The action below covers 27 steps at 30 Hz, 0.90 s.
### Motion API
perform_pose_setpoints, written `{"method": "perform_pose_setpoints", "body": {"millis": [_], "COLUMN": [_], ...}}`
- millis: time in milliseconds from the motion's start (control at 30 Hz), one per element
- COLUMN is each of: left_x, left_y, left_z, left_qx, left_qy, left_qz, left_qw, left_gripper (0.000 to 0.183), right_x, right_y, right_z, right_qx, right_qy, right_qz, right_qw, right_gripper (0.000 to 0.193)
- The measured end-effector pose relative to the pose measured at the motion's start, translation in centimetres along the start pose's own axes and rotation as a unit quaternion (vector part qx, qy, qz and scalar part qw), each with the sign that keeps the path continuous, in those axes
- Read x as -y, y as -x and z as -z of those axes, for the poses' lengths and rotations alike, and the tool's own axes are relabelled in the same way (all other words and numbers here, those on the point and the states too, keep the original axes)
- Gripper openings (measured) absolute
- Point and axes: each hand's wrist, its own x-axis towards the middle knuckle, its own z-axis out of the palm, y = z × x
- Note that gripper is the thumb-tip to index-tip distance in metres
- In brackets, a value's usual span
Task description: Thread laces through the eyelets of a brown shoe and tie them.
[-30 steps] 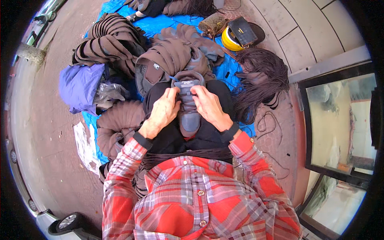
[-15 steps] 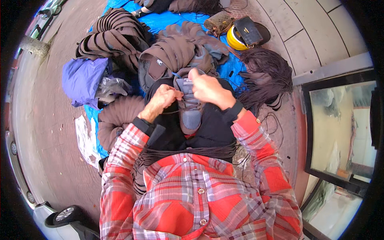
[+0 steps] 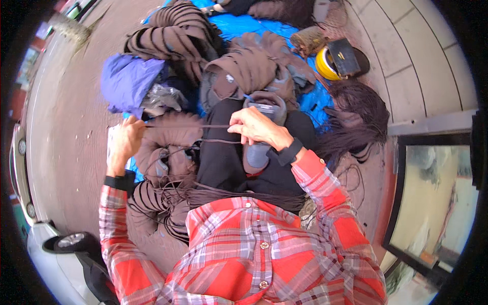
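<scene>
The left hand [image 3: 126, 137] is closed on a dark lace [image 3: 185, 126], which it holds out to the left side, well apart from the right hand [image 3: 259, 127]. The lace makes an almost straight line to the right fingertips; these are bent close together over the shoe [image 3: 257, 158] — whether they pinch the lace or only guide it, I cannot tell. A second strand [image 3: 221, 142] hangs loosely, a little nearer to the body.

To do this pull well, I think the left hand should draw evenly, with the lace kept flat and low, and the right hand should steady the shoe's lacing so that the second strand does not catch.

The shoe rests on the lap, between the legs of the black trousers [image 3: 218, 165]. Its toe points to the wearer and its opening points away; the long axis runs along the thighs, with the toe slightly turned to the left.

Beyond lie brown shoe uppers [image 3: 244, 71] on a blue sheet [image 3: 249, 26], and at the right — a bundle of dark laces [image 3: 362, 109].
</scene>
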Motion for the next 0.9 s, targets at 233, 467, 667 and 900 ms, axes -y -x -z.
{"method": "perform_pose_setpoints", "body": {"millis": [233, 467, 667, 900], "left_x": [-7.6, -17.2, -19.3, -20.0], "left_y": [-3.7, -6.8, -7.5, -7.7], "left_z": [-4.4, -8.1, -8.2, -10.1], "left_qx": [-0.076, 0.144, 0.171, 0.057], "left_qy": [0.418, 0.734, 0.594, 0.491], "left_qz": [0.171, 0.105, 0.085, 0.066], "left_qw": [0.889, 0.656, 0.781, 0.867], "left_gripper": [0.024, 0.026, 0.015, 0.014], "right_x": [1.9, 1.4, -0.2, -0.6], "right_y": [0.8, 3.8, 5.7, 3.0], "right_z": [-8.8, -11.0, -1.8, 0.5], "right_qx": [-0.108, -0.122, -0.313, -0.240], "right_qy": [0.187, 0.158, 0.276, 0.257], "right_qz": [0.269, 0.210, 0.033, 0.025], "right_qw": [0.939, 0.957, 0.908, 0.936], "right_gripper": [0.018, 0.008, 0.018, 0.020]}}
